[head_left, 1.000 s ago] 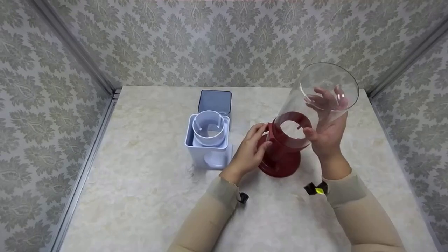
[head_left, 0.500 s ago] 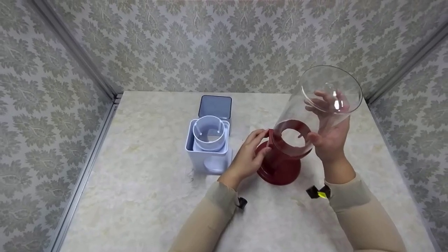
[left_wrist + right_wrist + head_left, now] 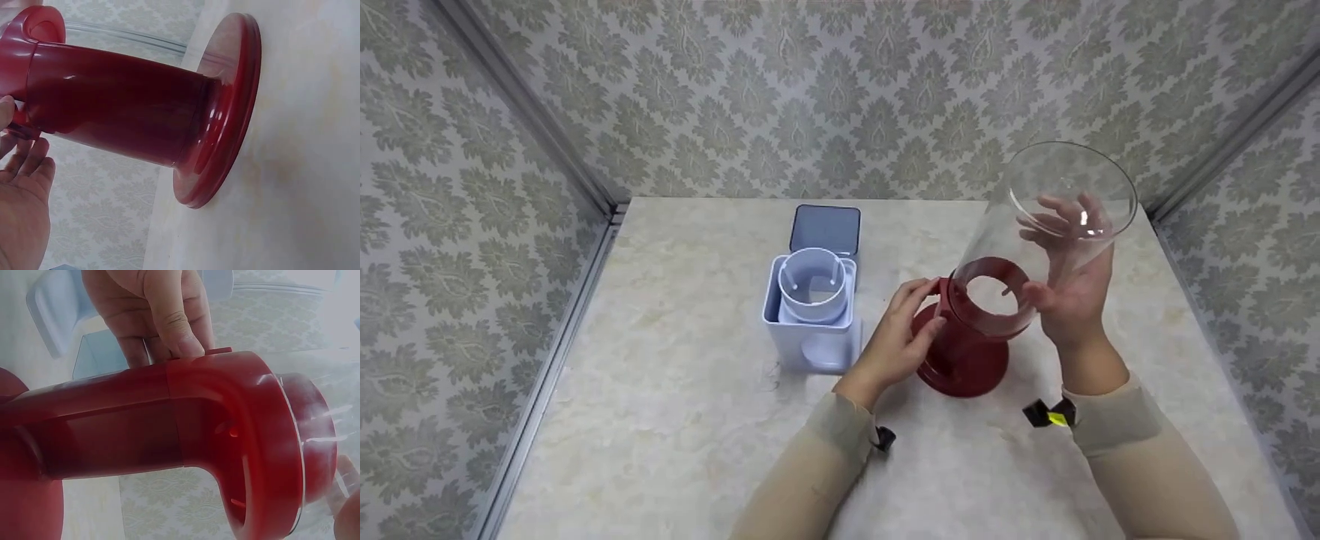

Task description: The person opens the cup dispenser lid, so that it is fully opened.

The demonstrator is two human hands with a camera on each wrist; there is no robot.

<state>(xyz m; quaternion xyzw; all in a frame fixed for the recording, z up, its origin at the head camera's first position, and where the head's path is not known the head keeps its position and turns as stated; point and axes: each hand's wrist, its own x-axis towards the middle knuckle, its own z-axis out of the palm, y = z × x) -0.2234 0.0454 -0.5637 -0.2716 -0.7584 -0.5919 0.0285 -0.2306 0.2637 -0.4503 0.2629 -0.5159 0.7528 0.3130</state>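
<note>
In the head view a red dispenser stand with a round base rests on the table. A wide clear cylinder is seated in the collar at its top and leans up to the right. My left hand pinches a small tab on the left side of the collar; in the left wrist view thumb and fingers meet at that red tab. My right hand holds the cylinder from the right, thumb near its lower end and fingers spread behind the glass-like wall. The right wrist view shows the collar close up.
Left of the stand is a pale blue square container with a round cup in its top. A dark translucent square panel sits behind it. Patterned walls enclose the table at the back and sides.
The head view has tilted slightly, shifting the whole scene a little downward. Both hands keep the same hold on the tab and cylinder, with hardly any movement.
</note>
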